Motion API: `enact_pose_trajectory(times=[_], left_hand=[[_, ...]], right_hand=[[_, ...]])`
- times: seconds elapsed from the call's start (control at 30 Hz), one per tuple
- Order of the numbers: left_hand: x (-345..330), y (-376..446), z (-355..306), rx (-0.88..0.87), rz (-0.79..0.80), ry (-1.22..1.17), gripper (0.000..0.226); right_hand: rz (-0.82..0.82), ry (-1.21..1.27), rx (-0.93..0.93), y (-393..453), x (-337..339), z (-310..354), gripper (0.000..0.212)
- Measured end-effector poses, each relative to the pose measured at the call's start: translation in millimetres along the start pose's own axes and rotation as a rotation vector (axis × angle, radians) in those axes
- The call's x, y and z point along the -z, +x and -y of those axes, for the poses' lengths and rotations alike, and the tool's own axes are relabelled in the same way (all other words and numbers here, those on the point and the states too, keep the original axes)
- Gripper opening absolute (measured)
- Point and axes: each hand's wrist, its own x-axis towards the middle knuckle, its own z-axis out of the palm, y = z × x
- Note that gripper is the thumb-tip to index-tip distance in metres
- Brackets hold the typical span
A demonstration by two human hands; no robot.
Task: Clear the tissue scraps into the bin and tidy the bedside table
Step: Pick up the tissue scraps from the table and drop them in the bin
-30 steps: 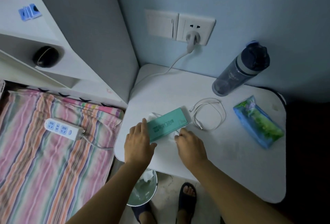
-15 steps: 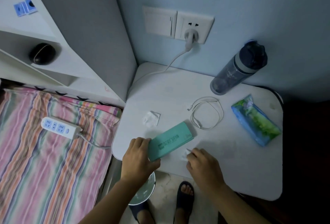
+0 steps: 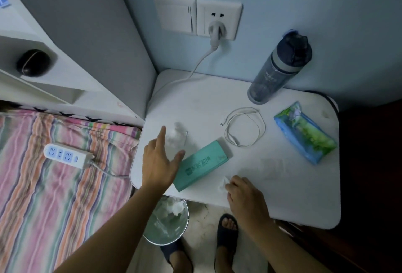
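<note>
Your left hand (image 3: pixel 159 165) has let go of the green box (image 3: pixel 201 165), spread toward 1 tissue scrap (image 3: pixel 176 136); right hand (image 3: pixel 245 196) pinches another scrap (image 3: pixel 223 183), ready for the bin (image 3: pixel 166 220).

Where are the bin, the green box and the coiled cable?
bin (image 3: pixel 152 232): head view, on its left rim, under the table edge.
green box (image 3: pixel 201 165): head view, middle of its printed top face.
cable (image 3: pixel 260 130): head view, right side of the white loop.

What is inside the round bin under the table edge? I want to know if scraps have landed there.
The round bin holds crumpled white tissue scraps near its far rim, over a clear liner. The left forearm and the white bedside table cover part of it, so the rest is hidden.
</note>
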Motion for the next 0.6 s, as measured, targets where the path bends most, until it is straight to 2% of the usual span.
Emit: enact_pose_trajectory(times=[0.1, 0.23, 0.4, 0.5, 0.6], left_hand=[[-8, 20, -10, 0.000, -0.035, 0.041, 0.065], [-19, 31, -16, 0.190, -0.094, -0.061, 0.054], [-29, 40, -16, 0.284, -0.109, -0.054, 0.020], [-20, 33, -14, 0.313, -0.156, -0.103, 0.014], [2, 10, 2, 0.284, -0.330, -0.239, 0.019]], right_hand=[[-0.006, 0.006, -0.011, 1, 0, 0, 0.022], [0.001, 0.028, -0.039, 1, -3, 2, 0.021], [-0.010, 0.037, -0.044, 1, -3, 3, 0.024], [-0.017, 0.083, -0.056, 3, -2, 3, 0.017], [-0.032, 0.214, -0.080, -1, 0, 6, 0.008]])
